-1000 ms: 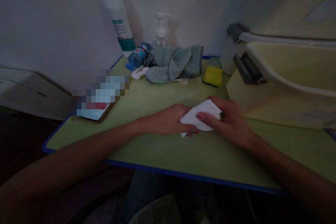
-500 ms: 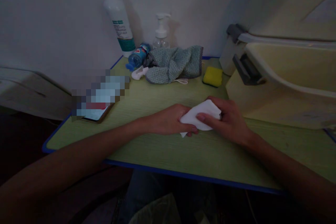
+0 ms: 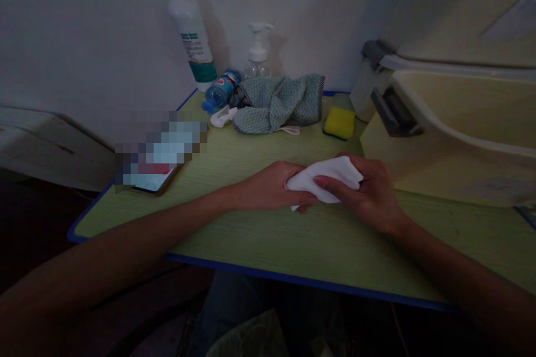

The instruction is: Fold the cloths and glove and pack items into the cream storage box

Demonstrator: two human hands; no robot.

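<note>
A folded white tissue (image 3: 330, 175) is held between both of my hands just above the green table (image 3: 268, 234). My left hand (image 3: 272, 187) is closed on its left end, thumb underneath. My right hand (image 3: 371, 192) grips its right side, with the index finger laid across the front. Both hands rest near the middle of the table, close to a cream plastic appliance (image 3: 456, 128) with a grey latch.
At the back by the wall stand a tall white bottle (image 3: 191, 33), a clear pump dispenser (image 3: 257, 53) and a lying blue-capped bottle (image 3: 220, 89). A crumpled teal cloth (image 3: 278, 103), a yellow sponge (image 3: 340, 121) and a phone (image 3: 153, 175) lie on the table.
Both hands have shifted slightly away from me with the tissue, and the tissue now sits a little flatter and wider between them.
</note>
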